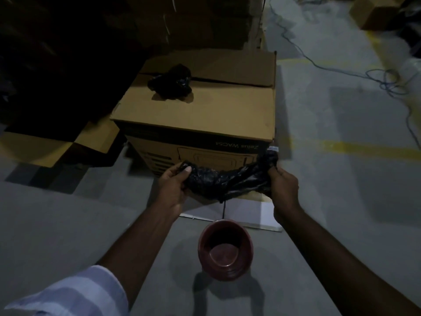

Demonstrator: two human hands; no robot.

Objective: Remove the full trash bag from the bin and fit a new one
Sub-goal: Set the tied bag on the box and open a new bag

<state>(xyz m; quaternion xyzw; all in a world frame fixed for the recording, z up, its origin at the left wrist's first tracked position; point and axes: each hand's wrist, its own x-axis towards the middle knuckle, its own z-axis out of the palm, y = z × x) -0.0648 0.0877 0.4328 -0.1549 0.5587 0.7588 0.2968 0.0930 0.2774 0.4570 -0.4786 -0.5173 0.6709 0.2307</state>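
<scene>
Head camera view, looking down in dim light: the left hand point(174, 183) and the right hand point(282, 185), held apart, each grip one end of a bunched black trash bag point(230, 179) stretched between them, just above the near side of a cardboard box point(205, 110). Below the hands on the grey floor point(341, 179) stands a small dark red bin point(225, 249), unlined and apparently empty, while another crumpled black bag point(170, 84) lies on the box top at the far left. The step looks like fitting the new bag; next, its mouth must be found, opened and lowered over the bin's rim.
</scene>
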